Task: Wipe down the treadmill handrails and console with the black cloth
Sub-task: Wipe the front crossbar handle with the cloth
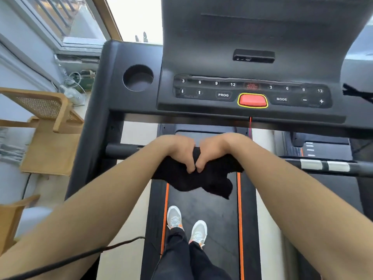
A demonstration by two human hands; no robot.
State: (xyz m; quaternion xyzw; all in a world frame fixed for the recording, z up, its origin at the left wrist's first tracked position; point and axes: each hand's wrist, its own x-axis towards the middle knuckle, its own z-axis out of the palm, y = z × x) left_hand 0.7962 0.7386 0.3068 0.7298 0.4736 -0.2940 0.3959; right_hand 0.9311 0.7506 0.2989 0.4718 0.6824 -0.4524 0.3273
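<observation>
Both hands, left hand (179, 153) and right hand (215, 152), grip black cloth (197, 178) on front handrail (121, 150); mid-wipe, console (252, 91) likely next.

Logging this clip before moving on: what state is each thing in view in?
black cloth: bunched, draped over the front handrail, one edge hanging.
left hand: fingers curled, grips the black cloth.
right hand: fingers curled, grips the black cloth.
front handrail: middle covered by cloth, ends uncovered.
cup holder: holds nothing.
red stop button: in place, red cord hanging below.
belt: shoes stand on it; motion cannot be told.
</observation>
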